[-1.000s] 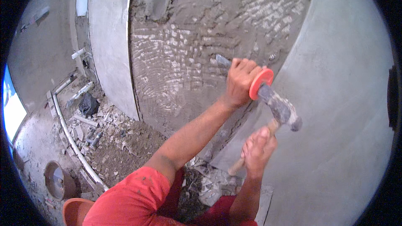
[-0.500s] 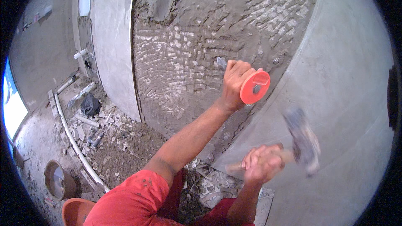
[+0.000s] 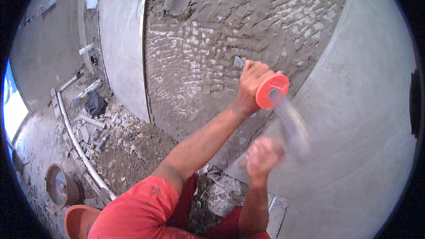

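Observation:
My left hand (image 3: 250, 82) grips a chisel (image 3: 239, 62) with an orange-red hand guard (image 3: 270, 90), its tip set against the rough, chipped mortar wall (image 3: 208, 40). My right hand (image 3: 263, 156) holds a hammer (image 3: 293, 124) by its handle. The hammer is blurred with motion, and its head is close to the guard end of the chisel. Both forearms rise from the lower edge, above red clothing.
A smooth grey panel (image 3: 121, 40) stands left of the chipped area, and a smooth wall (image 3: 363, 128) lies to the right. Rubble and broken tile pieces (image 3: 115, 132) cover the floor. A white pipe (image 3: 75, 141), a round pan (image 3: 59, 188) and an orange bucket (image 3: 79, 223) lie lower left.
The hammer swung back away from the chisel, then came forward again toward the guard. My left hand and the chisel stayed at the same spot on the wall.

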`<action>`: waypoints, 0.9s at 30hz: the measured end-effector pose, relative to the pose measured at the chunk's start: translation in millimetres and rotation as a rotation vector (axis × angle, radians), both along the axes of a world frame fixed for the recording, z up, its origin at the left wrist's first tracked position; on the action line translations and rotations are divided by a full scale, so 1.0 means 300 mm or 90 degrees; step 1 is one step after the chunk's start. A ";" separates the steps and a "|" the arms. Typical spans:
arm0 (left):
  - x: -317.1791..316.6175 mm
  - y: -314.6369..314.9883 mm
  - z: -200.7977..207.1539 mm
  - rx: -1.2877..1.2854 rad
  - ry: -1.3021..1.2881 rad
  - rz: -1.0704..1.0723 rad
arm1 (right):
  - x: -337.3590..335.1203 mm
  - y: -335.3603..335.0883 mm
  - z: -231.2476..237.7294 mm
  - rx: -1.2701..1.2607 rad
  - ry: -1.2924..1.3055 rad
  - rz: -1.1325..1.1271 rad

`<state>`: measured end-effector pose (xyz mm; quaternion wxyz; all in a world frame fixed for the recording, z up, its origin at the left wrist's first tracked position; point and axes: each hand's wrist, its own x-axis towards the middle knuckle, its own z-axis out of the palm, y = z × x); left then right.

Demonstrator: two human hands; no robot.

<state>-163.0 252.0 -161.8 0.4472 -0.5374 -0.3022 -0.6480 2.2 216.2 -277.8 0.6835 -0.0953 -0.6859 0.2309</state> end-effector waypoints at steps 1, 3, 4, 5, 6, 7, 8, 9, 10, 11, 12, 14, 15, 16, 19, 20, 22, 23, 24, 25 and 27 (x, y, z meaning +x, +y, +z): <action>0.010 0.002 -0.001 -0.006 0.000 -0.015 | 0.008 0.044 -0.068 -0.070 -0.065 -0.004; -0.039 -0.004 -0.010 0.004 0.004 0.010 | -0.011 -0.063 0.069 -0.324 -0.024 0.212; -0.041 0.001 -0.009 0.019 0.005 0.018 | -0.011 -0.095 0.108 -0.291 0.003 0.220; -0.045 0.005 -0.008 0.034 0.005 0.026 | -0.013 -0.104 0.103 -0.259 0.073 0.264; -0.049 0.006 -0.011 0.017 0.005 0.027 | -0.007 -0.117 0.090 -0.226 0.142 0.309; -0.031 0.003 -0.015 -0.002 -0.001 0.019 | 0.009 -0.125 0.083 -0.195 0.207 0.344; -0.008 0.002 -0.013 -0.021 -0.006 0.009 | 0.009 -0.064 0.040 -0.056 0.126 0.164; 0.010 0.005 -0.008 -0.022 -0.003 0.006 | 0.002 0.045 -0.046 0.078 0.043 -0.018; -0.006 0.004 0.000 -0.023 0.002 0.016 | -0.002 0.053 -0.049 0.042 -0.002 -0.039; -0.019 -0.001 -0.003 -0.026 0.007 0.028 | -0.023 0.032 -0.014 0.007 -0.049 -0.058; -0.025 -0.005 -0.018 -0.039 0.012 0.036 | -0.003 -0.015 0.030 -0.194 -0.056 0.071; -0.043 -0.005 -0.027 -0.051 0.026 0.052 | 0.023 -0.075 0.106 -0.361 -0.092 0.216; -0.040 -0.010 -0.039 -0.047 0.021 0.044 | 0.043 -0.099 0.104 -0.353 -0.054 0.228; -0.023 -0.011 -0.040 -0.036 0.018 0.029 | 0.069 -0.119 0.106 -0.336 -0.013 0.233; 0.007 -0.019 -0.073 -0.038 0.013 0.005 | 0.100 -0.155 0.058 -0.269 0.164 0.289; 0.010 -0.020 -0.077 -0.043 0.015 0.000 | 0.096 -0.163 0.050 -0.240 0.235 0.312; 0.007 -0.016 -0.081 -0.039 0.018 -0.009 | 0.070 -0.179 0.067 -0.112 0.233 0.336; 0.004 -0.015 -0.084 -0.037 0.019 -0.014 | 0.055 -0.178 0.080 -0.048 0.231 0.347; -0.003 -0.014 -0.086 -0.032 0.014 -0.010 | 0.033 -0.136 0.078 0.126 0.130 0.106; 0.035 0.001 -0.058 -0.019 0.005 -0.037 | 0.049 -0.070 0.083 0.304 0.013 -0.165; 0.002 -0.010 -0.085 -0.025 0.003 -0.015 | 0.012 -0.020 -0.006 0.202 -0.087 -0.232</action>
